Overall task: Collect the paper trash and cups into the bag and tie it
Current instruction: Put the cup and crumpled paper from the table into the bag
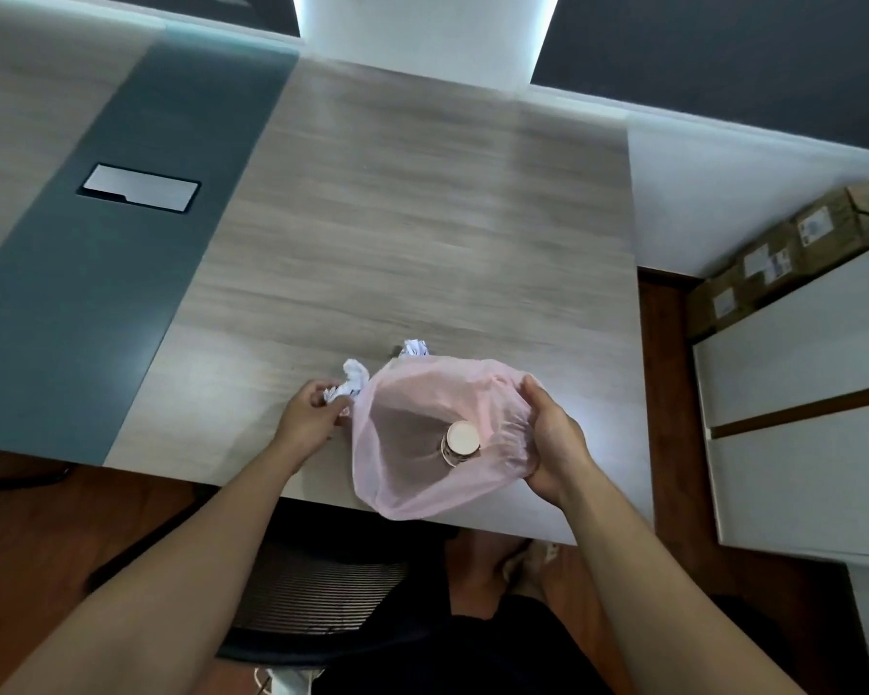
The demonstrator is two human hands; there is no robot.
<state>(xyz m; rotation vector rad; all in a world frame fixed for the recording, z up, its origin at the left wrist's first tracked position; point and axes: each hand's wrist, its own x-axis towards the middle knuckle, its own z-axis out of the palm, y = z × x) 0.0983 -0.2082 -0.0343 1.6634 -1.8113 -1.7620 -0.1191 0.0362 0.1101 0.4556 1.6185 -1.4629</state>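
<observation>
A thin pink plastic bag (412, 489) stands open at the near edge of the wooden table (397, 218). Paper cups (461, 440) lie stacked inside it, seen from above. My right hand (548, 438) grips the bag's right rim. My left hand (309, 418) pinches a crumpled white paper ball (353, 381) just left of the bag's mouth. A second crumpled paper (415, 347) lies on the table right behind the bag.
A grey-blue strip runs along the table's left side with a metal cable hatch (139, 187). A dark office chair (322, 594) sits under the near edge. White cabinets (798, 393) and cardboard boxes (783, 253) stand at the right.
</observation>
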